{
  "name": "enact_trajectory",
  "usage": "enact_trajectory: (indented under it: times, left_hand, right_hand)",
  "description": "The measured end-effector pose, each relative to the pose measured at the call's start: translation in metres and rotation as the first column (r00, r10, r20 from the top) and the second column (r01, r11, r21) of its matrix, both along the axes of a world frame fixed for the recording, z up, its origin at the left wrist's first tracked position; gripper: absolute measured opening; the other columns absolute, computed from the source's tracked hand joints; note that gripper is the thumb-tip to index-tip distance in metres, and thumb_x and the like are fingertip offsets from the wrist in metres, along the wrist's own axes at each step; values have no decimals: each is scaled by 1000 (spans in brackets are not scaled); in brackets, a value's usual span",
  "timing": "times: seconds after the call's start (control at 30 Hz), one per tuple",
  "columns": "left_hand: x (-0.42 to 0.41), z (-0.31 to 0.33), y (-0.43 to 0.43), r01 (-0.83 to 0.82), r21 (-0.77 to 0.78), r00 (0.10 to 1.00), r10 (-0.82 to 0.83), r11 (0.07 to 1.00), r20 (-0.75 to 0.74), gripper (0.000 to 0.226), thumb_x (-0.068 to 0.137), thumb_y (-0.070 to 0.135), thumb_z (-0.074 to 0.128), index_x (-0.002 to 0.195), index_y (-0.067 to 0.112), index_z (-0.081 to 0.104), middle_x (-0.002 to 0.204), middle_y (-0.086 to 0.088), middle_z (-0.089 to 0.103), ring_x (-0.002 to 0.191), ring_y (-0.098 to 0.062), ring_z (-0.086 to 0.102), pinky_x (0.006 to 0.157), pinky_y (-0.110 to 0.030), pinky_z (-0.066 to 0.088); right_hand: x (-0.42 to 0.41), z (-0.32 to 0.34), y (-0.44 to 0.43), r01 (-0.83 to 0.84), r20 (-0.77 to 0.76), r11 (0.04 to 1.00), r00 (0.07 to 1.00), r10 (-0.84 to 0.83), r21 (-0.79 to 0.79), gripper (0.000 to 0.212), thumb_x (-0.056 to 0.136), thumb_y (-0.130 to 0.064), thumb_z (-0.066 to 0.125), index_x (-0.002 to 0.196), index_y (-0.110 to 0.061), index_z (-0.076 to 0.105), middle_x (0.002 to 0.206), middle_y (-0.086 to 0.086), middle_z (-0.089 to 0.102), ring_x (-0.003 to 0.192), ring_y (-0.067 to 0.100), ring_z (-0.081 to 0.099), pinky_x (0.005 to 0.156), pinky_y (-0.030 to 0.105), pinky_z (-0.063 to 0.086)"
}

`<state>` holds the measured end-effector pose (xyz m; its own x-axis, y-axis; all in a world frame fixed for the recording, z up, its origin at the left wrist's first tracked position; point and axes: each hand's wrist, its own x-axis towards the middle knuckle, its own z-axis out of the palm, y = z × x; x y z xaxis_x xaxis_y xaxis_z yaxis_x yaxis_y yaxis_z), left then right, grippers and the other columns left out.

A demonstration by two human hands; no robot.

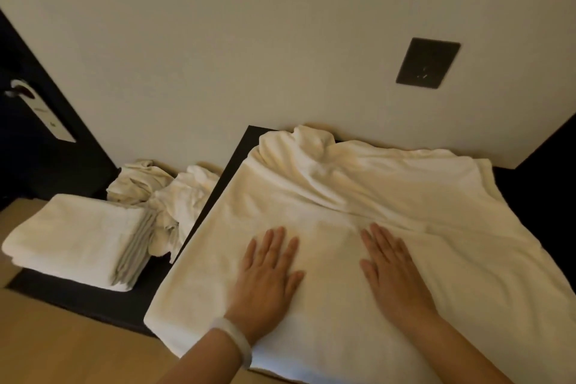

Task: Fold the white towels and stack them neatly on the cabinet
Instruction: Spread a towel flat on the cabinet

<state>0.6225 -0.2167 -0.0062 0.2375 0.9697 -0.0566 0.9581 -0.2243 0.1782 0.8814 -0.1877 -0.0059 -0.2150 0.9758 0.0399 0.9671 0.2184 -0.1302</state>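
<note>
Nearest the camera, a white wristband (232,340) circles the left wrist, at the near edge of the spread towel (374,196). Just beyond it, the left hand (268,274) lies palm down on the near left part of that towel, its fingers (277,243) straight and slightly apart, gripping nothing. The right hand (396,274) presses flat on the same towel beside it, fingers likewise straight and a little spread, with a bare strip of cloth between the two hands.

The spread towel, white and large, covers most of the top of the dark cabinet (246,140). Its near half lies fairly smooth, while its far half is rumpled into ridges and bunched against the wall (249,40).

Left of the spread towel and lower down, a stack of folded white towels (78,234) sits on a dark lower surface (78,293), its layered edges facing the cabinet. Behind that stack, still left of the spread towel, a heap of crumpled white towels (174,193) lies against the wall. Wood-coloured floor (62,346) shows to the near left.

Above the spread towel, a dark wall plate (427,62) is set in the wall. Far to the left, a door hanger (40,112) hangs on a dark door (25,150).
</note>
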Motion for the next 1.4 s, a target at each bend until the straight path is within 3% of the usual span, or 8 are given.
enact_trajectory:
  times: [0.13,0.4,0.53,0.7,0.83,1.03,1.2,1.4]
  left_hand:
    - [-19,11,17,-80,43,984,72,996,162,51,106,42,25,154,29,26,164,2,14,151,-15,12,121,-29,0]
    - [-75,37,83,-650,-71,747,653,757,121,33,103,22,34,129,8,49,126,-14,50,116,-34,47,98,-48,39]
    - [-111,46,111,-613,-328,698,687,719,203,29,101,11,42,116,-5,61,106,-19,61,103,-39,59,83,-37,45]
    - [-143,56,116,-214,-805,210,830,554,516,29,94,14,63,112,-9,67,112,-29,67,92,-36,63,92,-46,53]
    - [-153,45,112,-29,-855,143,849,518,509,35,90,23,68,114,-3,70,111,-20,69,100,-35,66,95,-45,53]
    - [-157,38,118,-40,-805,189,796,592,576,28,86,24,73,101,0,76,97,-20,74,88,-33,72,77,-41,58]
    - [-168,30,131,-608,-291,474,632,738,613,28,97,20,58,73,6,59,70,-6,58,66,-19,51,56,-27,34]
    - [-160,8,128,-610,-270,591,655,745,471,25,104,29,41,96,6,45,84,-9,54,87,-36,57,77,-43,42]
  right_hand:
    - [-13,2,2,122,-70,990,991,-118,64,49,91,-34,43,129,-11,64,134,16,59,120,37,57,102,48,43]
    - [-58,-1,17,230,-211,956,959,-190,183,22,89,-12,59,109,-7,67,115,17,63,102,39,59,88,47,49]
    - [-55,1,15,241,-202,946,959,-198,218,35,87,-30,39,102,-15,67,96,10,59,88,33,55,78,43,47]
    - [-57,-1,16,230,-210,950,960,-186,212,30,88,-22,48,107,-8,67,106,12,64,95,34,59,83,44,49]
    - [-54,-6,16,215,-230,964,957,-176,158,35,85,-4,69,120,-2,66,127,15,63,116,33,59,100,44,44]
    - [-57,-2,13,218,-216,956,961,-175,195,29,87,-7,64,115,-3,67,114,15,63,104,31,56,93,36,38]
    - [-61,0,12,240,-192,955,960,-206,172,37,89,-19,50,119,-3,66,118,16,63,108,35,58,95,45,48]
    - [-64,6,12,278,-173,951,952,-254,132,47,88,-27,44,122,-4,65,125,18,60,115,39,56,98,48,47]
